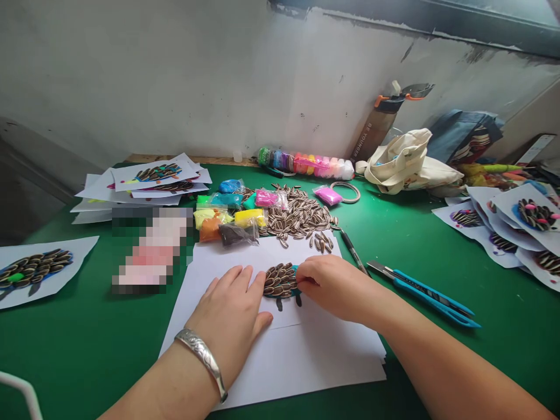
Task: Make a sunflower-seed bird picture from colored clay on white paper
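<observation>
White paper lies stacked in front of me, bearing a blue clay shape covered with striped sunflower seeds and two dark clay feet below it. My left hand, with a silver bangle at its wrist, rests on the paper with fingers spread, its fingertips at the shape's left edge. At the right end of the shape my right hand has its fingers pinched together; what they hold, if anything, is hidden. Behind the paper is a pile of loose seeds, with bagged clay in several colours beside it.
Finished seed pictures lie at the back left, far left and right. A blue cutter and a pen lie right of the paper. A bottle and cloth bag stand behind.
</observation>
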A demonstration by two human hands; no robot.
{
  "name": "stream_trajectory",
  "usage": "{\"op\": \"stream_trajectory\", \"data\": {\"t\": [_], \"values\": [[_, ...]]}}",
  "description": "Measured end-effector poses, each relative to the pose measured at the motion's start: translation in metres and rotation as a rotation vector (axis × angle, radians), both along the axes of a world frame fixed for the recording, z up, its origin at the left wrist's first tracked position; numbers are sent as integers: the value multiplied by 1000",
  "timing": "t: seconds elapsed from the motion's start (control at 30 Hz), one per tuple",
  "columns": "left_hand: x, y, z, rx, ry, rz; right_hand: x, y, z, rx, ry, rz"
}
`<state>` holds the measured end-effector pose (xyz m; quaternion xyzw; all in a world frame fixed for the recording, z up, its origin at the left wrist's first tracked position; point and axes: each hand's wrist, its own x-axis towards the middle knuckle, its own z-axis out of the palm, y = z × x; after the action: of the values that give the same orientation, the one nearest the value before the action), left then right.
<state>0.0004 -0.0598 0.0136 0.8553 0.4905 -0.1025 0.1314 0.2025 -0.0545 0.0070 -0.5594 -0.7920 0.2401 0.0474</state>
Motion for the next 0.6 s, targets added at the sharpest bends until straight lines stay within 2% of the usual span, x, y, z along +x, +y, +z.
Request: {"op": "stream_trajectory", "data": {"t": [0.13, 0.3, 0.43, 0.6], "values": [[0, 0, -1, -2, 2, 0, 7, 6, 1, 53, 43, -58], [-1, 0, -2, 14, 11, -6, 19, 23, -19, 359, 35, -208], [-1, 0, -3, 25, 20, -11, 22, 34, -38, 551, 8, -109], [-1, 0, -4, 35, 4, -4, 17, 40, -38, 555, -158, -19]]}}
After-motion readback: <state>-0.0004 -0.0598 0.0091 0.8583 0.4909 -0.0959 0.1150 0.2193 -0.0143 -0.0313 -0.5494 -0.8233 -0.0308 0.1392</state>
